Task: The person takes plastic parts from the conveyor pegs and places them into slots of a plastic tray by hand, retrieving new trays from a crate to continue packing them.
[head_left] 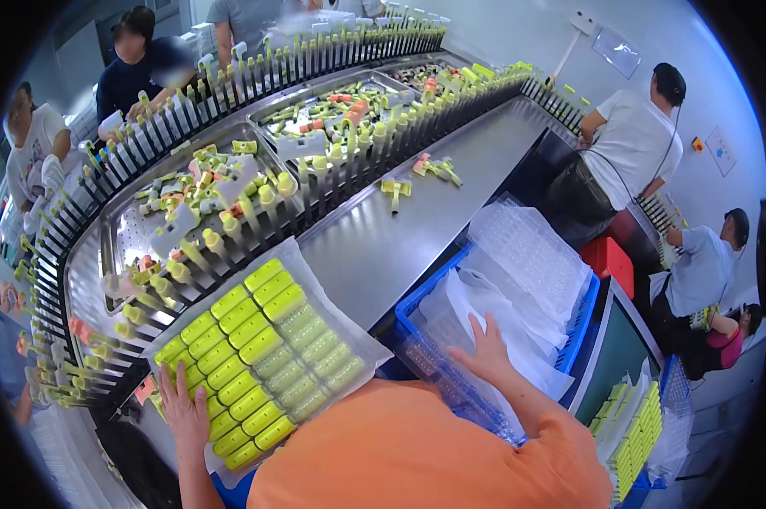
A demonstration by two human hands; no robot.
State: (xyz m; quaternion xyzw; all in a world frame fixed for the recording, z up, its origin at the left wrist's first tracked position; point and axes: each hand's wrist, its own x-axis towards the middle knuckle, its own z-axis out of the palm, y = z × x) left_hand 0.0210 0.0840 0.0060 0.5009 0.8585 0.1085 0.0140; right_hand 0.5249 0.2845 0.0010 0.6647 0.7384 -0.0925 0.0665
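My left hand (184,409) is open, fingers a little apart, touching the yellow-green blocks (230,365) at the left side of their clear tray (319,349), before my body. My right hand (489,355) spreads above the blue basket (586,314); contact I cannot tell.

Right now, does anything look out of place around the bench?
Yes: loose yellow-green pieces lie on the metal bench, apart from similar ones heaped in the metal trays, so they look stray. The white sheets in the blue basket are rumpled.
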